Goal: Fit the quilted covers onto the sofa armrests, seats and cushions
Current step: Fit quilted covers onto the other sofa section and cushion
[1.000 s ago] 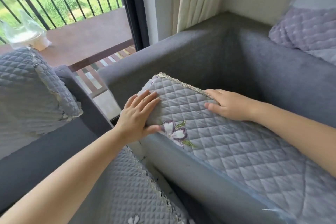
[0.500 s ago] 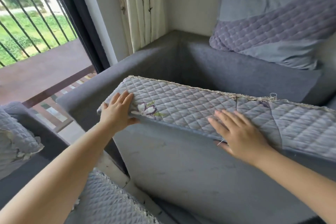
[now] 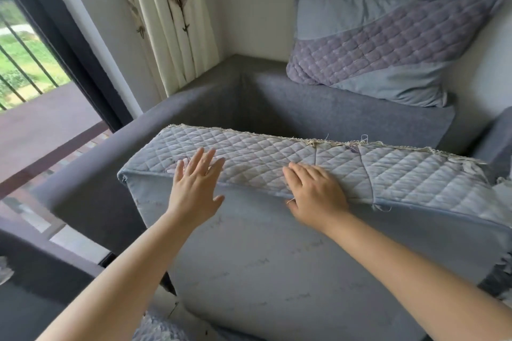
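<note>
Quilted cover (image 3: 318,158) sat draped over the top of a grey sofa armrest (image 3: 277,263), its plain blue flap hanging down the near face. Lace-trimmed far edge ran along the armrest's back rim, a few loose threads sticking up.

Left hand (image 3: 196,188) was flat, fingers spread and straight, pressing the cover near the armrest's window end, gripping nothing. Right hand (image 3: 315,194) lay just beside it toward the armrest's middle, fingers only slightly bent, pressing at the fold, nothing pinched.

Cover looked soft, light, padded and floppy; likely to bunch or slide on the smooth upholstery, so best taken at the corner hems or trim and smoothed with flat palms. Frayed trim could snag.

Beyond the armrest: bare grey seat well (image 3: 304,111), a purple-and-blue quilted pillow (image 3: 388,44) on the backrest, curtain (image 3: 171,22) and balcony door (image 3: 69,44) off the window end.
</note>
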Action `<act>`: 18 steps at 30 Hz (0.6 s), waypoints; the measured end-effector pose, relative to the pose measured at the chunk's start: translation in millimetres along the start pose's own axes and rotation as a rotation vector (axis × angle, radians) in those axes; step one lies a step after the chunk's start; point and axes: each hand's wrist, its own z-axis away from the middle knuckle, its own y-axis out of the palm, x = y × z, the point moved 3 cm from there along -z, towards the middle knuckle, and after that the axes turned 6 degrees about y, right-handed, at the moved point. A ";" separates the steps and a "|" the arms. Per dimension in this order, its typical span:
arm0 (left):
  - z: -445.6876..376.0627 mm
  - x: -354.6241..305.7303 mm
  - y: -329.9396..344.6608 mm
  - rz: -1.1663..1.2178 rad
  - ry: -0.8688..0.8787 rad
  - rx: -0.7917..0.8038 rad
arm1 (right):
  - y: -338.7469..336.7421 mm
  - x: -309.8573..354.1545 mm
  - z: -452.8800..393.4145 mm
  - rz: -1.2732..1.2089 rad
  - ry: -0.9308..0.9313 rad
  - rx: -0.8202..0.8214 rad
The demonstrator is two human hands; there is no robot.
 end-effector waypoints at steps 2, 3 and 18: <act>-16.4 -24.8 -3.6 0.024 0.080 0.053 | -2.5 -4.2 3.3 -0.023 -0.019 0.041; -20.8 -33.5 -3.3 0.036 0.105 0.073 | -6.2 -8.6 6.8 -0.034 -0.039 0.057; -33.1 -79.4 -11.2 -0.217 0.149 0.165 | -22.6 -281.1 144.4 -1.413 1.330 -0.058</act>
